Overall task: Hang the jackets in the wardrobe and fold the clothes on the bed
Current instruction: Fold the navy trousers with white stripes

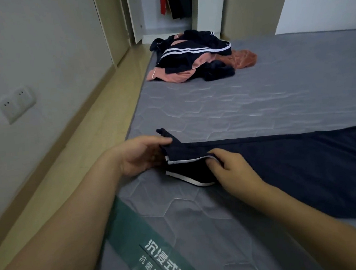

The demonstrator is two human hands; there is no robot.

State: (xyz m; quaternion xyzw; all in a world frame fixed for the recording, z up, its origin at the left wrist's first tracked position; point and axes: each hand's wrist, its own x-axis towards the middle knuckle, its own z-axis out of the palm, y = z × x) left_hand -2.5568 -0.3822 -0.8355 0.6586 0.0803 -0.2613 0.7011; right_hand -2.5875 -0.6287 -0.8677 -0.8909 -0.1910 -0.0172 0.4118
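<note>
Both hands (183, 158) pinch navy garment (284, 168) hem near mattress (213, 101) edge

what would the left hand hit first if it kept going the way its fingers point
The left hand points rightward along the mattress, fingertips already pinching the navy garment. Going on, it would likely meet more of that fabric first, near the right hand; depth is unclear.

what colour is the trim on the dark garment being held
White trim on a dark navy garment, head view.

wall socket plate (14, 104) on left wall | green printed band (162, 251) across mattress corner
</note>
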